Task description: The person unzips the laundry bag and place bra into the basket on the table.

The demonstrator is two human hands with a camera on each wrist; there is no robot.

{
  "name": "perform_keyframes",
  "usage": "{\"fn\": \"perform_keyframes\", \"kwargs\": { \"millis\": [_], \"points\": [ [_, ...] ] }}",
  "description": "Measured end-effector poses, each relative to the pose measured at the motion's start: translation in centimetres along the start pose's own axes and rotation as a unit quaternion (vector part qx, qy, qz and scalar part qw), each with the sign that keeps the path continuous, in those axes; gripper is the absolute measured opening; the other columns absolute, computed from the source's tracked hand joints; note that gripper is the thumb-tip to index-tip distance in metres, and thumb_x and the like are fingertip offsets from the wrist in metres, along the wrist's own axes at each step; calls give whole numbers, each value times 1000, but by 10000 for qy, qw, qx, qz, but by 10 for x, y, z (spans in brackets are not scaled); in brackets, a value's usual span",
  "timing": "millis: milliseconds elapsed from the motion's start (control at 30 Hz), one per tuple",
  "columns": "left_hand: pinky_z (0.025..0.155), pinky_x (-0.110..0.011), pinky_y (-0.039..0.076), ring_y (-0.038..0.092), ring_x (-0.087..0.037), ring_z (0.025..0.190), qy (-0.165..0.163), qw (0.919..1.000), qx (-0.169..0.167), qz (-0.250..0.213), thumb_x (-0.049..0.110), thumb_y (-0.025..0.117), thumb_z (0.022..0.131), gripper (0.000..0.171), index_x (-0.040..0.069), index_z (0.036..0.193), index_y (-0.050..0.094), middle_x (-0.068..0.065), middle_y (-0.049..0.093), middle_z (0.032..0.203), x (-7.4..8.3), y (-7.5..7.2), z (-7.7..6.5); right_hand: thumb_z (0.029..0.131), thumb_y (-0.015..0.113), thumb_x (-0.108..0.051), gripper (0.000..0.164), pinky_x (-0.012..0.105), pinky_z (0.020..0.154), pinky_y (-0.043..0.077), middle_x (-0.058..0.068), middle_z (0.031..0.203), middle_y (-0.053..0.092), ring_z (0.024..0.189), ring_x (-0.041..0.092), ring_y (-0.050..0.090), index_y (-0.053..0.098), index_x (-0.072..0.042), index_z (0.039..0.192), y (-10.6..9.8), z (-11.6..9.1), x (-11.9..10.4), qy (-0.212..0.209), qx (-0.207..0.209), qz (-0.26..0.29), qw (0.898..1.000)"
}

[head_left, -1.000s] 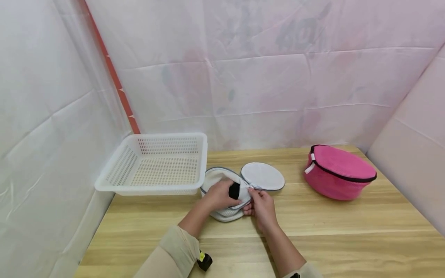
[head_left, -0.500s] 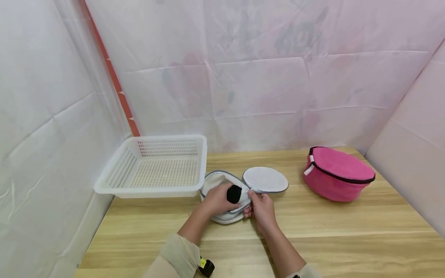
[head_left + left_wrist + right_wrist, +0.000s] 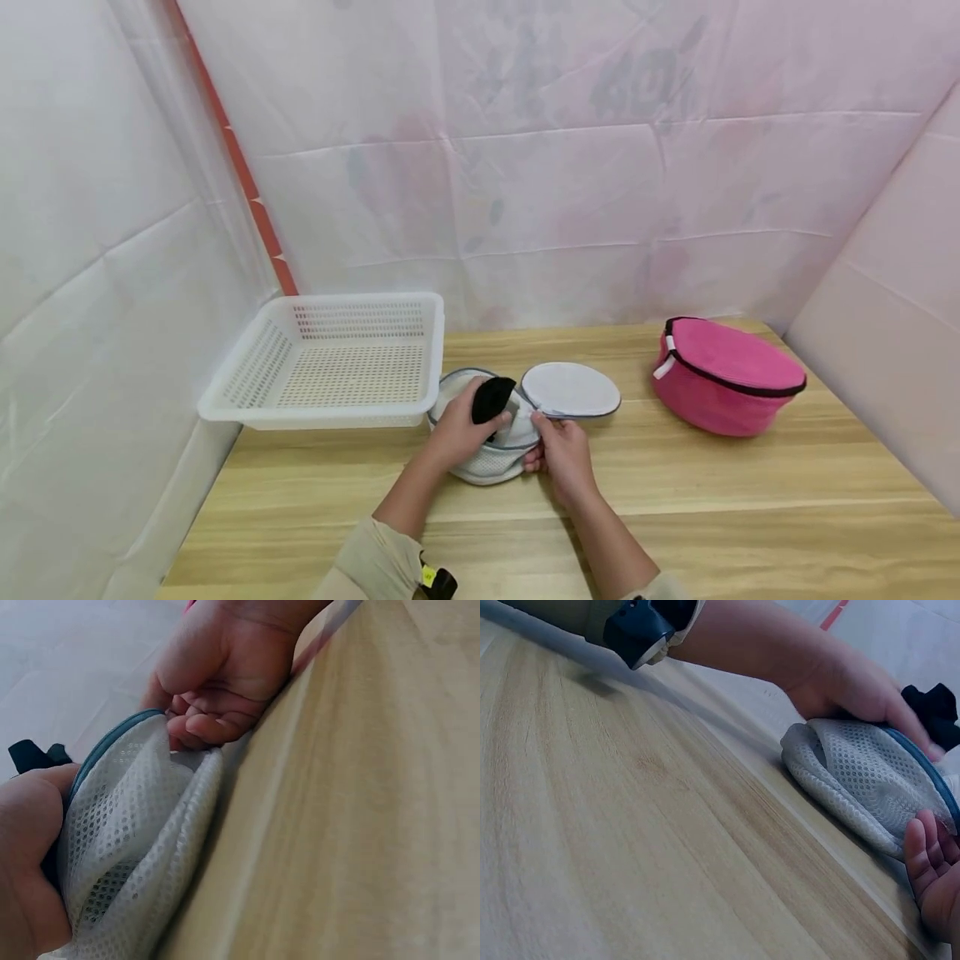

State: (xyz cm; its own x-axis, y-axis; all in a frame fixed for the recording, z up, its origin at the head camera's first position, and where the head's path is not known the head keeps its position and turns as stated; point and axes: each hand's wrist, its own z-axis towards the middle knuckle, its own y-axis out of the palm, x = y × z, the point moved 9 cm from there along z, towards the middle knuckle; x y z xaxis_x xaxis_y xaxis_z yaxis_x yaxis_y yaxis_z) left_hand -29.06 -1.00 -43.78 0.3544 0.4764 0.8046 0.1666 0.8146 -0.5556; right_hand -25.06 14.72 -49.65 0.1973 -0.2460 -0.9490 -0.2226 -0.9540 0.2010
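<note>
A white mesh laundry bag (image 3: pixel 491 463) with a blue-grey zip edge sits unzipped on the table. Its round lid (image 3: pixel 572 390) is folded back to the right. My left hand (image 3: pixel 459 431) is at the bag's mouth and grips a bunched black cloth item (image 3: pixel 492 400), whose kind I cannot tell. Part of the cloth shows above the rim in the right wrist view; the rest is hidden by the hand and bag. My right hand (image 3: pixel 566 458) pinches the bag's rim near the lid's hinge, its other fingers curled against the mesh (image 3: pixel 127 825).
A white perforated plastic basket (image 3: pixel 318 419) stands at the left, close to the bag. A pink mesh bag with a black zip (image 3: pixel 727 400) sits zipped at the right. Pale sheeting (image 3: pixel 547 192) rises behind the wooden table (image 3: pixel 675 533).
My left hand has moved slightly left and up, and the black cloth has risen with it, with more of it showing. The right hand keeps its pinch on the rim.
</note>
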Motion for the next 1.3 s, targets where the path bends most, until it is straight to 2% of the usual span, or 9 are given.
{"fn": "perform_keyframes", "kwargs": {
  "millis": [67, 233, 333, 500, 600, 767, 1067, 1167, 1300],
  "points": [
    [97, -44, 43, 52, -20, 117, 12, 9998, 84, 183, 53, 62, 84, 60, 24, 134, 43, -1, 55, 127, 6, -4, 1, 94, 56, -23, 28, 28, 39, 48, 2, 54, 54, 39, 12, 52, 50, 1, 105, 1, 0, -1, -29, -32, 12, 10000],
    [95, -49, 42, 47, -29, 119, -264, 9905, 225, 1331, 62, 53, 85, 70, 22, 141, 39, -8, 49, 130, 16, -12, 2, 93, 57, -24, 29, 28, 39, 48, 2, 53, 54, 39, 12, 52, 50, 2, 104, 3, 0, -3, -58, -82, 36, 9999],
    [94, -50, 43, 49, -31, 117, -468, 9866, 229, 1547, 60, 53, 86, 69, 20, 141, 40, -11, 51, 128, 18, -15, 4, 93, 58, -25, 31, 28, 40, 48, 2, 53, 54, 39, 12, 52, 51, 3, 105, 3, -1, -3, -54, -92, -1, 9999],
    [97, -48, 44, 52, -28, 121, -761, 9931, 204, 866, 55, 60, 84, 66, 22, 139, 41, -8, 54, 133, 14, -15, 6, 93, 57, -24, 29, 28, 40, 48, 3, 52, 54, 39, 13, 52, 51, 3, 105, 3, -3, -2, -19, -75, -44, 10000],
    [91, -45, 46, 55, -25, 113, -929, 9947, 288, 329, 52, 65, 82, 61, 23, 132, 45, -7, 58, 126, 11, -14, 8, 94, 57, -23, 29, 28, 39, 48, 4, 51, 54, 39, 13, 52, 51, 3, 105, 4, -5, -2, -44, -99, -35, 9999],
    [84, -40, 48, 58, -21, 99, -924, 9944, 430, -267, 47, 74, 76, 58, 18, 120, 51, -5, 61, 112, 19, -8, 9, 94, 57, -24, 29, 28, 39, 48, 3, 51, 54, 38, 13, 52, 52, 3, 102, 4, -6, -4, -132, -135, -19, 9998],
    [91, -36, 46, 57, -16, 104, -192, 9997, 121, -80, 43, 85, 63, 76, 17, 126, 51, -1, 60, 115, 30, 17, 8, 95, 55, -21, 27, 30, 41, 49, 4, 56, 57, 39, 13, 52, 50, 4, 105, 3, -5, -5, -189, -116, -93, 9997],
    [92, -38, 46, 57, -18, 105, -234, 9996, 91, -125, 37, 84, 67, 72, 15, 127, 49, -3, 60, 115, 29, 19, 8, 95, 56, -23, 29, 30, 41, 49, 4, 54, 56, 39, 13, 52, 50, 3, 105, 4, -6, -5, -187, -129, -76, 9997],
    [92, -41, 46, 57, -21, 109, -472, 9980, 395, -149, 33, 76, 77, 60, 16, 127, 48, -6, 61, 117, 25, 10, 9, 93, 58, -24, 30, 29, 40, 48, 4, 52, 55, 38, 13, 51, 52, 4, 102, 4, -7, -6, -169, -152, -37, 9997]
  ]
}}
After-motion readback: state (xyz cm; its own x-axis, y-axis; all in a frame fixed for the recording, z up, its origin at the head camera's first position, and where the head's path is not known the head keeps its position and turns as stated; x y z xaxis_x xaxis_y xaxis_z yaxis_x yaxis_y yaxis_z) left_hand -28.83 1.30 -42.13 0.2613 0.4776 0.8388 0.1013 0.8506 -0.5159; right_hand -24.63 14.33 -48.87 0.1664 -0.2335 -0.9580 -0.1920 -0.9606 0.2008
